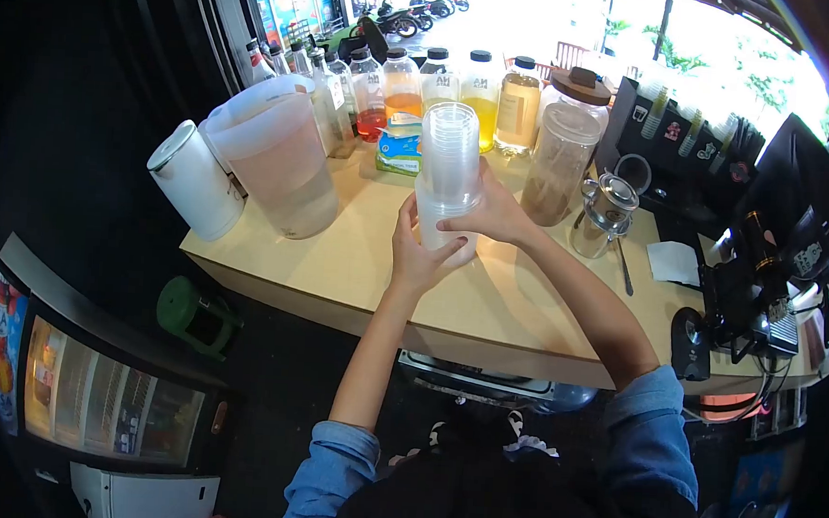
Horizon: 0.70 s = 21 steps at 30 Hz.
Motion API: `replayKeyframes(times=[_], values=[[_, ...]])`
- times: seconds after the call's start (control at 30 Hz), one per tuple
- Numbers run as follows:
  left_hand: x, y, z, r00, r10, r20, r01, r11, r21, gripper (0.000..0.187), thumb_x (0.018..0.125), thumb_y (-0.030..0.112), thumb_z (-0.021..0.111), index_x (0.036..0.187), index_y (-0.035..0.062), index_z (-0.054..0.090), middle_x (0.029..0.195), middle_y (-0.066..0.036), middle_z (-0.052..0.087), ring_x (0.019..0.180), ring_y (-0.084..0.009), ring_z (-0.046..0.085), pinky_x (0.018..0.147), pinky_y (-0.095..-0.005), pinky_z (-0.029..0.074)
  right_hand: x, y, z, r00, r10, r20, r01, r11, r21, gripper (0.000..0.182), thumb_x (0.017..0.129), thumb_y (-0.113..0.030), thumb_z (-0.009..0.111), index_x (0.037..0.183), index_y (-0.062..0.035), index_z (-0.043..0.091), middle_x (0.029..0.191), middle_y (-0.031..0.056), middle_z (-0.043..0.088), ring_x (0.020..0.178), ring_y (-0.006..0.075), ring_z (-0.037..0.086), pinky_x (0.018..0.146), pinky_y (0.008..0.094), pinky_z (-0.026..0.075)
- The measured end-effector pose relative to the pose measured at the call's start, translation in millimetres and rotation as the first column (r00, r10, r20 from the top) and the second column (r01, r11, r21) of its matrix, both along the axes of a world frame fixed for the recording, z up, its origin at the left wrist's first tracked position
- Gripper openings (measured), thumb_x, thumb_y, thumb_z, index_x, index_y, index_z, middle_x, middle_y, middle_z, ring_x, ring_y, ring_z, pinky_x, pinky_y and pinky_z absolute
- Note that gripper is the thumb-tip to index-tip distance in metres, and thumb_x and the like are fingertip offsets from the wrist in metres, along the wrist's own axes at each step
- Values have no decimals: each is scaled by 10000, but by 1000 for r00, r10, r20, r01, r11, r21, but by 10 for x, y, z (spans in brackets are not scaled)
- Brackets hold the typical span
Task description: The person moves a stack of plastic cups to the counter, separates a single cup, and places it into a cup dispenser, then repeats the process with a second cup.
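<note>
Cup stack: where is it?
Head view, near centre: the cup stack is held between the person's hands, just right of the tissue pack.

A tall stack of clear plastic cups [448, 174], nested together, narrower above and wider below, is held roughly upright at twelve o'clock from the wearer, many rims ringing its upper part.

- Between left fingers [404, 223] and right fingers [463, 222]: stacked cups [450, 153].
- Behind, slightly left: tissue pack [399, 157], before bottles [368, 106].
- Left on counter [340, 255]: pitcher [284, 163], then canister [196, 184].
- Right: jar [558, 168], drip pot [606, 208], spoon [626, 270], paper [674, 263].
- On floor, left: stool [187, 308].
</note>
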<state>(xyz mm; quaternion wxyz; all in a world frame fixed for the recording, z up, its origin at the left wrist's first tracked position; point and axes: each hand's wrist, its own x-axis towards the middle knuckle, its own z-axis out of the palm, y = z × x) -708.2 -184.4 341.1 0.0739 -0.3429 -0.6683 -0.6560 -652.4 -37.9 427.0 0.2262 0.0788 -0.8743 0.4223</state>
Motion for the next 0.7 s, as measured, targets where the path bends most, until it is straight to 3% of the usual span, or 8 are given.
replayKeyframes(times=[0.23,0.33,0.4,0.53,0.6,0.67,0.7], values=[[36,-29,16,999,19,-32,-20,1000,-9,877,583,241,846,1279,32,356,1221,-142,489,1160,-268,465,970,-397,390,15,-92,169,997,-50,-56,48,998,-39,1009,515,-348,829,1293,1,289,1200,192,491,1117,305,511,969,382,399],[5,-32,-20,994,50,-93,-51,999,-10,869,597,242,838,1284,27,351,1220,-145,485,1145,-279,472,961,-400,395,10,-135,439,995,-101,-12,100,994,-53,1028,540,-262,846,1340,-6,253,1252,162,464,1173,255,461,1004,378,375],[54,-63,46,997,29,-66,-33,998,-57,864,600,207,825,1282,13,331,1240,-164,439,1170,-301,435,980,-402,371,-11,-146,611,983,-118,-140,98,985,-142,1003,528,-371,840,1272,45,311,1213,203,473,1137,281,487,973,367,389],[34,-59,18,992,72,-102,-74,997,-13,865,611,211,819,1289,11,322,1252,-169,421,1180,-304,421,990,-406,357,113,-53,887,985,-100,-139,68,974,-214,977,552,-367,835,1276,40,319,1239,204,442,1162,268,459,981,368,380],[43,-62,22,982,159,-98,-159,987,1,864,617,209,814,1295,10,317,1264,-180,399,1194,-300,402,991,-417,351,247,66,903,993,-88,-81,71,979,-192,985,599,-348,818,1310,47,263,1256,203,426,1157,266,463,984,370,377],[53,-99,58,965,210,-154,-203,977,60,842,633,199,799,1296,11,316,1267,-185,390,1197,-305,395,991,-425,349,530,81,841,990,-42,-138,16,982,-189,994,652,-327,791,1360,17,184,1258,197,428,1128,265,491,989,361,374],[65,-115,77,943,262,-206,-243,964,112,821,648,188,785,1298,12,314,1271,-191,381,1201,-309,389,990,-434,346,696,98,808,999,32,-4,-31,947,-321,979,684,-312,768,1378,-10,146,1265,193,426,1101,270,515,982,370,387]])
